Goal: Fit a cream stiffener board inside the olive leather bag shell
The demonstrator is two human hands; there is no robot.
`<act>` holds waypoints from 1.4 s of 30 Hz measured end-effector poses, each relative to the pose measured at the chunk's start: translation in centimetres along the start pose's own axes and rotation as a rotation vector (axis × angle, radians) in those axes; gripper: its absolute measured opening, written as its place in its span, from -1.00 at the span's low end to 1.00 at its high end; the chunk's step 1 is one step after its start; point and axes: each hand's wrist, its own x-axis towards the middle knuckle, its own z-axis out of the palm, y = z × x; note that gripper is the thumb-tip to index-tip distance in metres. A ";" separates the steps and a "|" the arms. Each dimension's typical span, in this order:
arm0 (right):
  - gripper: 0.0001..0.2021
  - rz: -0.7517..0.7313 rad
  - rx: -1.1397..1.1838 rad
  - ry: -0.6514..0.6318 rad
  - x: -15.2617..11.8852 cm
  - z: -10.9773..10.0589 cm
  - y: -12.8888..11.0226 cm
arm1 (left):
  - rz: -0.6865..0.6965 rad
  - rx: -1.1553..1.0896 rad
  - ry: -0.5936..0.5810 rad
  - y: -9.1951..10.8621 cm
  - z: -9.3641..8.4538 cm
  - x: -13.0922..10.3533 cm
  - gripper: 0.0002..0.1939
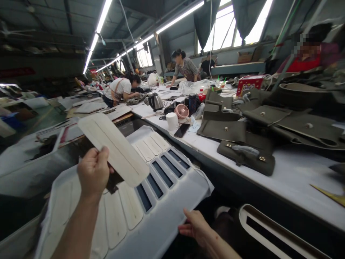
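Note:
My left hand (94, 171) is closed on a long cream panel (115, 149) with rounded ends and a thin line down its middle, tilted above a white-covered board (172, 201). A dark piece (114, 181) shows under the panel, partly hidden. Similar cream panels (114, 217) lie side by side on the board's near left, and smaller ones (151, 146) at its far end. Between them are several dark rectangular strips (155, 185) framed in white. My right hand (196, 226) has its fingers stretched out at the board's right edge; whether they touch it I cannot tell.
A long white table (285, 187) on the right bears dark olive bag pieces (223, 127), a phone (182, 130), a pink fan (182, 111), a paper roll (171, 121) and a kettle (155, 101). A dark curved bag part (269, 230) stands lower right. Several people work farther back.

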 end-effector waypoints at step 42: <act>-0.18 -1.222 -0.949 0.643 -24.7 -28.9 -6.2 | 0.472 -0.421 -1.265 18.9 15.2 -26.3 -0.75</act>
